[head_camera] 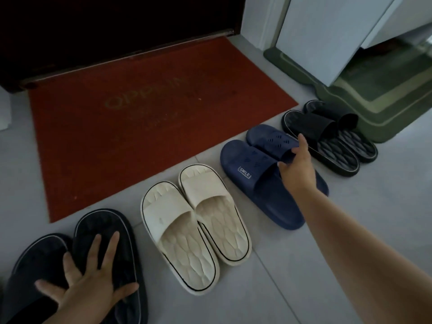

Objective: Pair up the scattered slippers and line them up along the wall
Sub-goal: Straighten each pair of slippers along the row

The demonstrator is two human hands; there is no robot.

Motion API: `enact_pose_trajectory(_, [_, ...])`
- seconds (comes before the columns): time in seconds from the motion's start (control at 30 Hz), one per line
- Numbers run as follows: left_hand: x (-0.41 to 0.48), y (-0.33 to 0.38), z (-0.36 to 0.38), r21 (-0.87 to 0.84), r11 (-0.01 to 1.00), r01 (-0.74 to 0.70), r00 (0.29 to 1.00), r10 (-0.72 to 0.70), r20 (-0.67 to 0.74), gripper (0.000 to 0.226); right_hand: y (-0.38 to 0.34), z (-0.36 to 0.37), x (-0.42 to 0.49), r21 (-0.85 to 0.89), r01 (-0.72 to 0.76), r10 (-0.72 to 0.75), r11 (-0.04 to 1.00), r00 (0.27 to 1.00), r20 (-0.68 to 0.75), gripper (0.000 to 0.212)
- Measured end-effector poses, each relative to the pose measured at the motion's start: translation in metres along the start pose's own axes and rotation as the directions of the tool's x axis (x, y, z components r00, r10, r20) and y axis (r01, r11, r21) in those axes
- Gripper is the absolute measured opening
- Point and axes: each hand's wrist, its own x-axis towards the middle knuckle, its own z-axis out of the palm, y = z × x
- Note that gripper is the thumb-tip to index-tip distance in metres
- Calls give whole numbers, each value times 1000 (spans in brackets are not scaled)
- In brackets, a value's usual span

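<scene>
Four pairs of slippers lie in a diagonal row on the grey floor. At the bottom left, my left hand (88,286) rests flat with spread fingers on a dark navy pair (102,230). A cream pair (194,225) sits side by side in the middle. My right hand (298,167) reaches across the blue pair: its fingers grip the strap of the far blue slipper (268,139), beside the near blue slipper (247,171) marked SMILE. A black pair (327,134) lies at the far right, touching the green mat.
A red doormat (131,127) lies in front of a dark door (93,31) at the top left. A green mat (378,101) sits under a white door or panel (327,38) at the top right. Grey tiled floor (304,277) spreads in front.
</scene>
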Motion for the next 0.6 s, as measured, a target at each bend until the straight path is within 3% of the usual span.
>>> enact_pose_trajectory(0.17, [6,-3,5,-8,1000,4,1000,-4,-29,110,-7,21,-6,-125,25,-30,992,999,-36,78])
enact_pose_trajectory(0.33, [8,-4,5,-15,1000,17,1000,-18,-17,110,-1,23,5,-207,-144,154,968,988,34,85])
enact_pose_trajectory(0.6, [8,-6,8,28,999,-39,998,40,-40,104,2,23,13,-354,-146,123,924,989,-86,77])
